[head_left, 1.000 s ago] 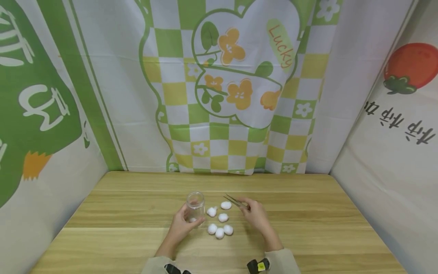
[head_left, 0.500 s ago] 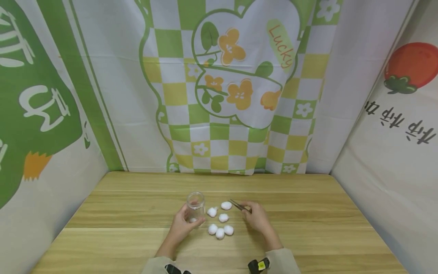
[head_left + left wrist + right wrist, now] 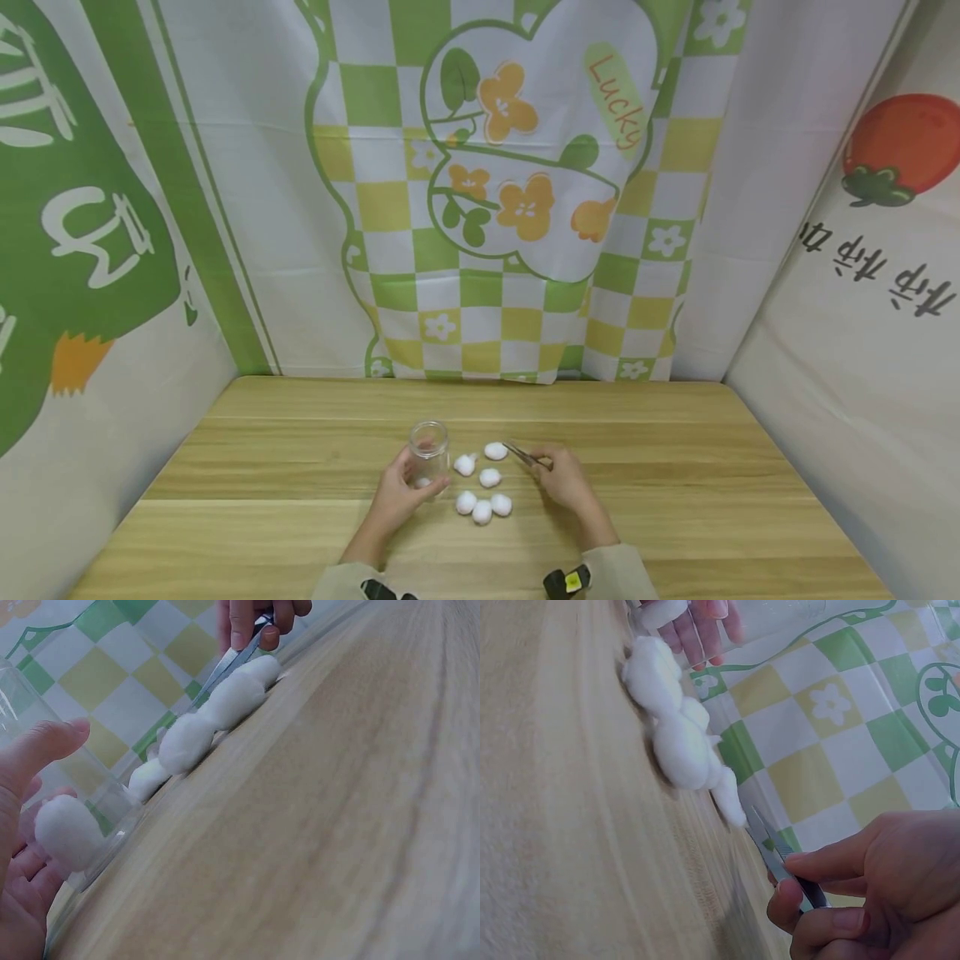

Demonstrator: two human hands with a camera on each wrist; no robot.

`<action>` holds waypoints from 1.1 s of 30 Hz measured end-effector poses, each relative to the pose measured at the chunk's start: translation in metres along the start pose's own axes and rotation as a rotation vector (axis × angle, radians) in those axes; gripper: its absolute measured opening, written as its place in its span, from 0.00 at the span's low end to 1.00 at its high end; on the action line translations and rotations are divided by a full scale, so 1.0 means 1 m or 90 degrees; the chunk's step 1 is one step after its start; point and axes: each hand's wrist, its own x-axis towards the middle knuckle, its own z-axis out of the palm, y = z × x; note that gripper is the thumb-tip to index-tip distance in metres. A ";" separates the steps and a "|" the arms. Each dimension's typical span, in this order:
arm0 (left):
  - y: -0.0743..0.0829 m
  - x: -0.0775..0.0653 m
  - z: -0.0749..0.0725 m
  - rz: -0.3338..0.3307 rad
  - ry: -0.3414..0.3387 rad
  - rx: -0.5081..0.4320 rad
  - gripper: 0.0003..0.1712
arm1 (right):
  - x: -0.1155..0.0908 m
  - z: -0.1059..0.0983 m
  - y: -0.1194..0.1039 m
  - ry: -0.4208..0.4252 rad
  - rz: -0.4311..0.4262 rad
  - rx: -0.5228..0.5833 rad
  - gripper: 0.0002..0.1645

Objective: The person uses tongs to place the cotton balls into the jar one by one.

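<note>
My left hand (image 3: pixel 402 488) grips a clear glass jar (image 3: pixel 429 447) that stands upright on the table. A white cotton ball (image 3: pixel 69 832) lies at the bottom of the jar in the left wrist view. Between the thumb and fingers of my right hand (image 3: pixel 566 479) is a pair of metal tweezers (image 3: pixel 781 859), their tips pointing left. Those tips are right at the edge of the farthest cotton ball (image 3: pixel 496 451). Other cotton balls lie nearer: one with a wispy end (image 3: pixel 465 464), one in the middle (image 3: pixel 490 477), and a touching row (image 3: pixel 482 512) in front.
The wooden table (image 3: pixel 675 500) reaches back to a checkered green and yellow curtain (image 3: pixel 480 317). Printed cloth walls (image 3: pixel 847 350) stand along both sides. A dark band (image 3: pixel 566 581) is strapped at the right wrist.
The right hand has lowered slightly and turned the tweezers, so their tips have come down and right to the side of the farthest cotton ball. The left hand and jar stay put.
</note>
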 end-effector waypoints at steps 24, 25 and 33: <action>-0.001 0.000 0.000 -0.013 0.000 0.014 0.38 | -0.001 0.010 0.002 -0.019 -0.006 -0.001 0.10; -0.001 0.001 0.000 -0.013 0.001 0.015 0.37 | -0.001 0.011 0.002 -0.015 -0.008 -0.002 0.10; -0.003 -0.001 0.000 -0.012 0.003 0.014 0.38 | 0.000 0.011 0.001 -0.004 0.018 0.015 0.09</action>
